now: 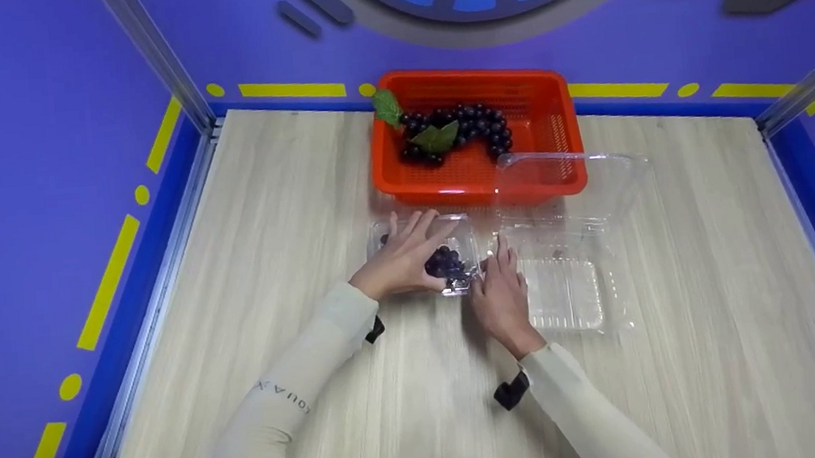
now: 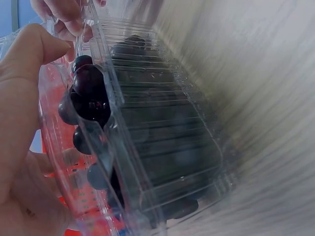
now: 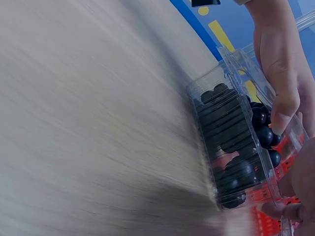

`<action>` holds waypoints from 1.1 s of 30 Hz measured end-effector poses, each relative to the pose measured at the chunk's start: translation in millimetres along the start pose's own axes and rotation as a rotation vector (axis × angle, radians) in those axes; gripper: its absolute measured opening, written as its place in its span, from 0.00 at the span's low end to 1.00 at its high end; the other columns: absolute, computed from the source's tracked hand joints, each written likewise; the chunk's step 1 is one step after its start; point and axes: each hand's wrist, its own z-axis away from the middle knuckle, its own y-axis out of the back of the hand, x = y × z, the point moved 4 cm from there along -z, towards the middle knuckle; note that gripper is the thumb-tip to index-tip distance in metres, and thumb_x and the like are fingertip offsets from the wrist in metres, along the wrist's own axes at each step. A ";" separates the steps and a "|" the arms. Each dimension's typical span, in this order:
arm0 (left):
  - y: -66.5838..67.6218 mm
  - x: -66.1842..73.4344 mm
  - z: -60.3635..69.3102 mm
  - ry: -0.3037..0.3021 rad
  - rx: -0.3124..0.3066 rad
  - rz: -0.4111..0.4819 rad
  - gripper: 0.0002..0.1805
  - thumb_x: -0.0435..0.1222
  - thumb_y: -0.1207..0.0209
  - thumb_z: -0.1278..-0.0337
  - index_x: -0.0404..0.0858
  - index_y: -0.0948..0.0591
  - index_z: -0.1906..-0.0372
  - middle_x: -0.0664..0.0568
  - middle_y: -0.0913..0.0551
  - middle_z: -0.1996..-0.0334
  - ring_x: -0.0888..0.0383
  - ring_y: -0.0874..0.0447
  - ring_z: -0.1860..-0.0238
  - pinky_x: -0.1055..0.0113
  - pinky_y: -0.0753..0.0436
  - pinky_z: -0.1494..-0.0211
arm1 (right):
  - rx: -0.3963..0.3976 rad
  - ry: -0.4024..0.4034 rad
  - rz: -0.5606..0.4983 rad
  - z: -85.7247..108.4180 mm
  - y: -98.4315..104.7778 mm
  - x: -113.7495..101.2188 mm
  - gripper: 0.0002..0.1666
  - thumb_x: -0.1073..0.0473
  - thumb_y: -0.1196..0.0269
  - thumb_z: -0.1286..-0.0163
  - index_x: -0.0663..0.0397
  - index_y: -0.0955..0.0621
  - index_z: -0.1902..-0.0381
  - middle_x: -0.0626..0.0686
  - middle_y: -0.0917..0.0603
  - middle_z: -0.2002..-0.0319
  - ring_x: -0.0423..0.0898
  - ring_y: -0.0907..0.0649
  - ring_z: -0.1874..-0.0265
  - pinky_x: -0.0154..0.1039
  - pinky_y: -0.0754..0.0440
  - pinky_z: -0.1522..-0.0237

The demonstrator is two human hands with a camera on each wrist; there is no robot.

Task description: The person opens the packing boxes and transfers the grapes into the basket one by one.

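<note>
A small clear plastic clamshell box [image 1: 461, 232] holding dark grapes [image 1: 445, 261] sits on the table in front of the red basket. My left hand [image 1: 403, 259] lies across its lid with fingers spread, thumb toward the near side. At the box's right edge, my right hand [image 1: 500, 298] pinches the plastic rim near the corner. In the left wrist view, grapes [image 2: 91, 86] show between lid and ribbed base, and the right fingers [image 2: 66, 14] are at the rim. The right wrist view shows the left thumb [image 3: 286, 110] on the lid.
Behind stands a red basket [image 1: 571, 122] with a bunch of dark grapes [image 1: 468, 124] and green leaves. A larger clear clamshell [image 1: 564, 293] lies open at the right, its raised lid [image 1: 613, 174] overlapping the basket. Purple panels wall the table [image 1: 715, 290].
</note>
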 end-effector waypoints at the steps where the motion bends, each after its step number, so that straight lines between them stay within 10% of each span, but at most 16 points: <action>1: -0.4 -0.3 0.0 -0.002 0.000 0.006 0.58 0.55 0.29 0.60 0.55 0.49 0.23 0.39 0.48 0.24 0.39 0.52 0.24 0.30 0.58 0.28 | 0.001 0.000 0.002 0.2 -0.1 0.1 0.14 0.57 0.50 0.31 0.62 0.26 0.55 0.58 0.57 0.22 0.64 0.51 0.25 0.69 0.44 0.32; 33: -3.5 -9.2 17.2 -0.033 0.041 -0.071 0.72 0.65 0.27 0.76 0.55 0.56 0.22 0.45 0.60 0.21 0.38 0.62 0.22 0.25 0.68 0.34 | 0.028 0.012 0.024 1.4 -0.5 -1.0 0.14 0.57 0.49 0.31 0.62 0.25 0.56 0.59 0.54 0.22 0.64 0.49 0.25 0.68 0.42 0.32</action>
